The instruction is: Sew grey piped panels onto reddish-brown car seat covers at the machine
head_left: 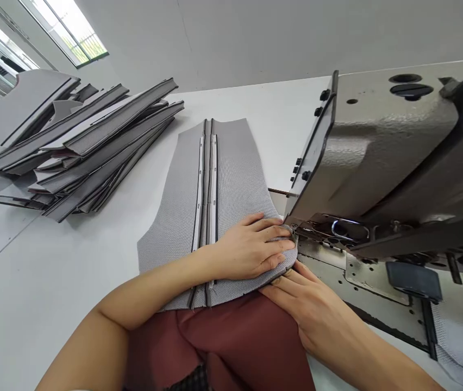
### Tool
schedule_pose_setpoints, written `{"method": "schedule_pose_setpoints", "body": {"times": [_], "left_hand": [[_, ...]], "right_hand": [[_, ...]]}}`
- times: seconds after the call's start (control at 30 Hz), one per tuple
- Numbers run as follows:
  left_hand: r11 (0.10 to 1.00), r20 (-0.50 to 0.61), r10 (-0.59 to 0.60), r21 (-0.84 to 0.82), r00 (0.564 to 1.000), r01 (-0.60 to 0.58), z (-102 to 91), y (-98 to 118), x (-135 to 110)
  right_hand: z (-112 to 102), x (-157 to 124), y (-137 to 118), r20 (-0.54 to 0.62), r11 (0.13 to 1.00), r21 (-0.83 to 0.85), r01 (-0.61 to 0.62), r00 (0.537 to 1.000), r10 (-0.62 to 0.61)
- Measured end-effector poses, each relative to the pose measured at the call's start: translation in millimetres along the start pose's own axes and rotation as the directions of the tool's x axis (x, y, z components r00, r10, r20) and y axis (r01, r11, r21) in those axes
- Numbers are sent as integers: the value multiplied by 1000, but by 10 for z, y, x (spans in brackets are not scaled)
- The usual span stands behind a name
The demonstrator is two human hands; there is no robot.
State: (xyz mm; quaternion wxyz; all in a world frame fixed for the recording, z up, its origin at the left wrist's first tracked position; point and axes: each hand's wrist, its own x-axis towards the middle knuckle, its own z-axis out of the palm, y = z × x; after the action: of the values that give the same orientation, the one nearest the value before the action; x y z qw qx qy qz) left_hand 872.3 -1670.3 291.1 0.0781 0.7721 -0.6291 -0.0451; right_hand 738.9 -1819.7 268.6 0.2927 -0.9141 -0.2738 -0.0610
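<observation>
A grey woven fabric panel [239, 168] lies on the white table, with two dark seam strips and pale strips running along its middle. Its right edge reaches under the head of a sewing machine [362, 163], close to the needle area. Flat on top of the panel rests my left hand [258, 247], fingers stretched toward the machine. My right hand [300, 298] is at the panel's lower right edge, its fingertips pinching the dark edge there. The needle itself is hidden behind the machine head and fingers.
Several grey panels with dark edging are heaped in a stack [105, 146] at the left of the white table [105, 260]. The machine's metal bed [362, 288] spans the right side. A pale wall [231, 43] stands behind the table.
</observation>
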Motion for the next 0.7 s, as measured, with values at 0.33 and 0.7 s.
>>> {"method": "schedule_pose_setpoints", "body": {"times": [0.33,0.7], "left_hand": [[999,5,-14,-48,1000,14,-41,-3,36],[996,143,79,-55,987,-72,-262,131,-149]], "right_hand": [[26,-25,11,5,999,-44,-2,1000,2],[55,-47,-23,-2,1000,18,4,1000,-4]]}}
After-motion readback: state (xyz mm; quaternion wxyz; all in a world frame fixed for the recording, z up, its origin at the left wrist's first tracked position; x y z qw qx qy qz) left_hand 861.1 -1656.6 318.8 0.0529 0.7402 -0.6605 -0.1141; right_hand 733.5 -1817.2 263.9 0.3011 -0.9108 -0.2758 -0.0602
